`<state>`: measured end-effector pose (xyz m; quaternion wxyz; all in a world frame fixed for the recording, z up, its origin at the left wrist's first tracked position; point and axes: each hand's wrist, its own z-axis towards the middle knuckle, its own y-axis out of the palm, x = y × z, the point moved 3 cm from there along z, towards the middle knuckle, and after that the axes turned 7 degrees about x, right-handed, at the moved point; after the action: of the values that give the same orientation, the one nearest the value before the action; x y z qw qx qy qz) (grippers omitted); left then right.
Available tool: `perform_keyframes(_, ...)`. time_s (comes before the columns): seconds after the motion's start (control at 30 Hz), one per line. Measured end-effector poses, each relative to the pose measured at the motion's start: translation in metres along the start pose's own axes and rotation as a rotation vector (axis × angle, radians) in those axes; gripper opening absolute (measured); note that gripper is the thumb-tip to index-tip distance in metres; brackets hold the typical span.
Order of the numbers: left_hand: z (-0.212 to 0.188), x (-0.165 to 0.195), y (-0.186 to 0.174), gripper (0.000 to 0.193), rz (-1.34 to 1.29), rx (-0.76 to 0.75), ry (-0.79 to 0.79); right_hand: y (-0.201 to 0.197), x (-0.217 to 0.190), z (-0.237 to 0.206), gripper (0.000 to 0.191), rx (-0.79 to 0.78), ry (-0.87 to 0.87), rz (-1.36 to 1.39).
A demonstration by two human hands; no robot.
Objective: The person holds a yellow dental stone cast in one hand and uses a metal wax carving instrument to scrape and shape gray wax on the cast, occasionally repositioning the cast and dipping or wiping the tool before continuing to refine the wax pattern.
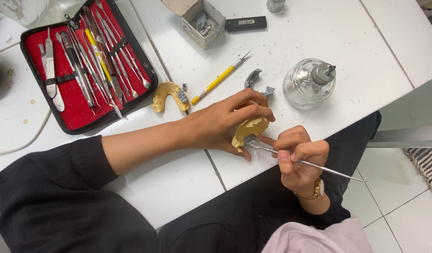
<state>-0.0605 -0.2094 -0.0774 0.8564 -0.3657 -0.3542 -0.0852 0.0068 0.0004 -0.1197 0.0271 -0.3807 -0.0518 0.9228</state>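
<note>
Left hand (220, 124) closed around yellow dental cast (250, 130), right hand (298, 157) pinching thin metal instrument (314, 165), its tip touching the cast, on white table (178, 178)

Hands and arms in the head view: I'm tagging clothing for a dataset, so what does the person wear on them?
Both hands are bare, without gloves. The left hand comes out of a black sleeve pushed up the forearm. The right hand has a gold-coloured wristwatch at the wrist, with a dark sleeve behind it.
</note>
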Motion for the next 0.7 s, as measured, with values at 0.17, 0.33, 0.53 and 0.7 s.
perform_keyframes(0.17,-0.0004,0.0002,-0.0004,0.088,-0.003,-0.005,-0.005,0.0005,-0.0005,-0.0012,0.027,-0.012,0.014,0.014)
perform_keyframes(0.33,-0.0001,0.0000,0.0002,0.088,0.001,-0.008,-0.015,-0.0001,0.0014,-0.0011,0.025,0.003,0.015,0.035)
perform_keyframes(0.53,-0.0009,-0.0002,-0.0007,0.088,0.004,-0.012,-0.021,0.0012,0.0019,-0.0018,0.024,0.021,-0.004,0.011)
perform_keyframes(0.7,-0.0008,-0.0010,0.0006,0.089,0.002,-0.008,-0.022,-0.0002,0.0016,-0.0024,0.024,0.028,0.007,0.012)
